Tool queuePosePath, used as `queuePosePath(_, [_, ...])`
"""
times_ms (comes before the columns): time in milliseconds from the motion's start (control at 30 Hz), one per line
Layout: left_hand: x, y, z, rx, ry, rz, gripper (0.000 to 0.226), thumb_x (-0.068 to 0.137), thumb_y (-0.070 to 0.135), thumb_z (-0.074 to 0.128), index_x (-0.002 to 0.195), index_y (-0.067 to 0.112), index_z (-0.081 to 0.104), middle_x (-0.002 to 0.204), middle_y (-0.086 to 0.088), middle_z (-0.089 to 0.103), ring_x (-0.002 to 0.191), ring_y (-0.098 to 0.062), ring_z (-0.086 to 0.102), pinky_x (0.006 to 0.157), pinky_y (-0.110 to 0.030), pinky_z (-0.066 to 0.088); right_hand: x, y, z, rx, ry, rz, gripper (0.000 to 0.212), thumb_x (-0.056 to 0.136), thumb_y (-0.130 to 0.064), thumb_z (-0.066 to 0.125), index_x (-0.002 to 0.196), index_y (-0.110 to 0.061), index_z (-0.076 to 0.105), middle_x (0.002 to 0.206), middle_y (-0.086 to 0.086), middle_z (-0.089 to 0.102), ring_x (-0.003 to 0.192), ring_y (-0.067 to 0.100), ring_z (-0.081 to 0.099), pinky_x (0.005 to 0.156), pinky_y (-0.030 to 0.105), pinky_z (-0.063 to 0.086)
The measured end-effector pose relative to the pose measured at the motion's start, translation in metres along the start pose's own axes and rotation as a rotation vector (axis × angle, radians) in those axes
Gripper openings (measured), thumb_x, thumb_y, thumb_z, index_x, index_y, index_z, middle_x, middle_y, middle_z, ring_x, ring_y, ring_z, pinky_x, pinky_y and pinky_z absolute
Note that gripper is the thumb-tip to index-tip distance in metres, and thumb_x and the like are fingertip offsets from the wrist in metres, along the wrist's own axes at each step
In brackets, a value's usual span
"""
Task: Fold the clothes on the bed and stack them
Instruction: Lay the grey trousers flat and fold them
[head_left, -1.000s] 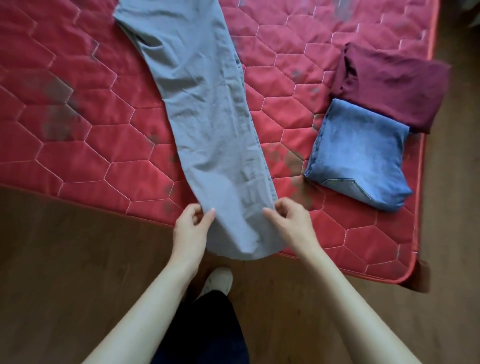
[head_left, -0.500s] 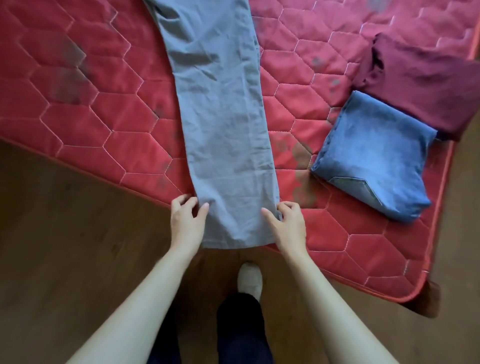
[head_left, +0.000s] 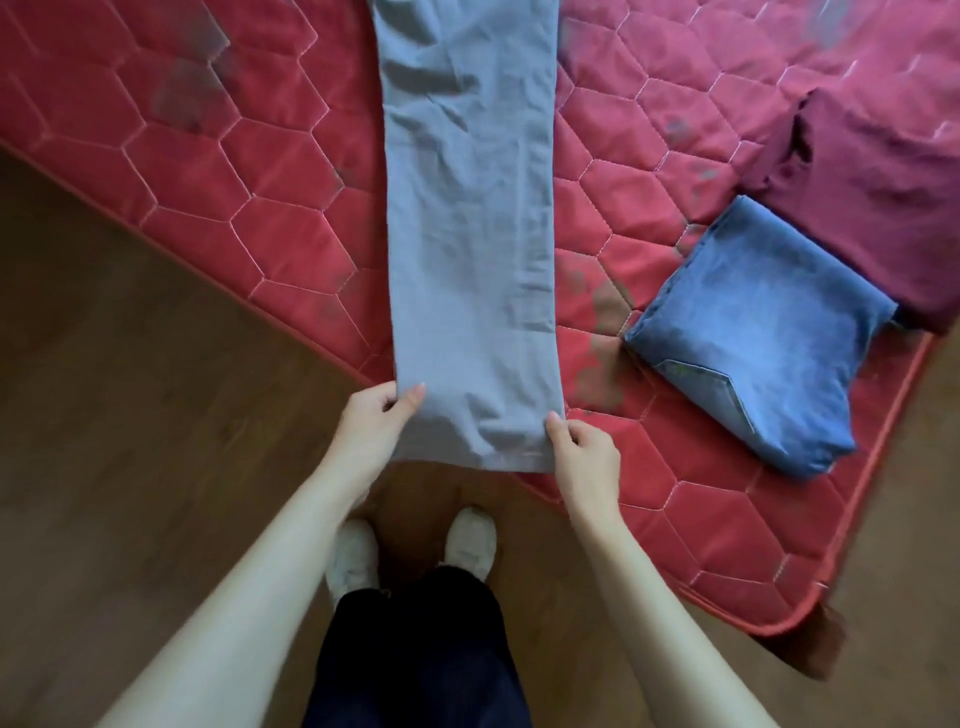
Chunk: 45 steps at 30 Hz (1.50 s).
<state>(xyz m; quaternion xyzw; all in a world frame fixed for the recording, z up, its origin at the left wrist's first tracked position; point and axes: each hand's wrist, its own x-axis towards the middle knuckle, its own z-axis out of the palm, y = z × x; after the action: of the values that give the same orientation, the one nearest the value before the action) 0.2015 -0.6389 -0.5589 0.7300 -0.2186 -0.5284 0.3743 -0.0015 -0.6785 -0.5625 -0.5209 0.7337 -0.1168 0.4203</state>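
Grey trousers (head_left: 470, 234) laid lengthwise on red quilted mattress (head_left: 218, 171), hem end hanging over near edge. Left hand (head_left: 371, 423) and right hand (head_left: 584, 454) each pinch a hem corner, fingers curled on cloth, probably so the hem can be carried up evenly for next fold. Fabric thin, smooth, lightly creased. Folded jeans (head_left: 763, 332) sit to right, thick, square, touching maroon top (head_left: 878, 176) behind them. Looks like stack spot.
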Motion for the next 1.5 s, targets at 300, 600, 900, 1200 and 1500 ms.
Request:
queuePosePath(300, [-0.018,-0.051,0.016,-0.06,0.114,-0.224,0.015,0.091,0.023,0.065,0.083,0.011,0.07,0.08,0.0,0.074,0.081,-0.02,0.069,0.074,-0.034,0.055,-0.01,0.036,0.003,-0.07,-0.04,0.088,0.037,0.099,-0.035,0.047,0.078,-0.01,0.064,0.08,0.003,0.064,0.079,0.02,0.056,0.068,0.037,0.039])
queuePosePath(600, [-0.037,-0.024,0.005,-0.35,0.04,-0.154,0.037,0.092,0.005,0.037,0.107,0.012,0.07,0.111,-0.007,0.071,0.106,-0.02,0.065,0.089,-0.033,0.051,0.007,0.031,-0.021,0.215,-0.218,-0.107,0.061,0.079,0.007,0.04,0.112,-0.04,0.06,0.088,-0.006,0.069,0.078,0.017,0.061,0.071,0.031,0.047])
queuePosePath(900, [-0.007,-0.011,-0.009,0.524,0.016,0.26,0.078,0.079,0.004,0.071,0.139,0.041,0.039,0.098,0.01,0.057,0.084,-0.008,0.055,0.081,-0.032,0.048,0.042,0.013,-0.029,-0.329,-0.128,-0.739,0.026,0.071,-0.011,0.082,0.091,-0.026,0.077,0.098,-0.005,0.062,0.08,0.012,0.061,0.059,0.029,0.054])
queuePosePath(1200, [0.045,0.012,-0.034,1.188,-0.488,1.062,0.036,0.055,-0.01,0.067,0.081,0.013,0.074,0.109,-0.011,0.069,0.101,-0.027,0.067,0.088,-0.043,0.051,0.08,-0.005,-0.068,-0.756,-0.654,-0.758,0.04,0.066,0.005,0.053,0.082,-0.024,0.075,0.095,-0.01,0.069,0.096,0.016,0.063,0.072,0.029,0.05])
queuePosePath(1500, [0.125,0.045,0.005,1.208,-0.1,0.822,0.051,0.082,0.003,0.048,0.132,0.003,0.056,0.143,-0.019,0.047,0.135,-0.035,0.042,0.112,-0.051,0.031,0.118,-0.072,0.017,-0.386,-0.031,-0.699,0.043,0.076,0.009,0.055,0.115,-0.006,0.067,0.127,0.014,0.061,0.121,0.032,0.055,0.097,0.04,0.047])
